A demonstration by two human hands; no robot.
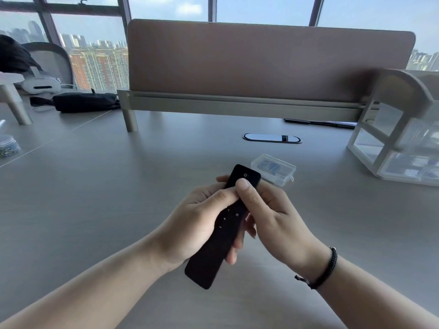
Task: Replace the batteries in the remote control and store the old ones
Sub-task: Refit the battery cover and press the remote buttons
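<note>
A slim black remote control (219, 236) is held above the grey desk (95, 186), button side up, its power button at the far end. My left hand (197, 217) wraps around its middle from the left. My right hand (268, 210) grips it from the right, thumb pressed on the upper face near the power button. Just behind the remote, a small clear plastic box (276, 168) with blue batteries inside lies on the desk with its lid closed. The remote's back is hidden.
A clear drawer organiser (399, 148) stands at the right. A pink divider panel (261, 62) runs across the back, with a cable grommet (270, 138) in front of it. A black pouch (85, 102), a white headset (40, 85) and a jar (8, 146) sit at the left.
</note>
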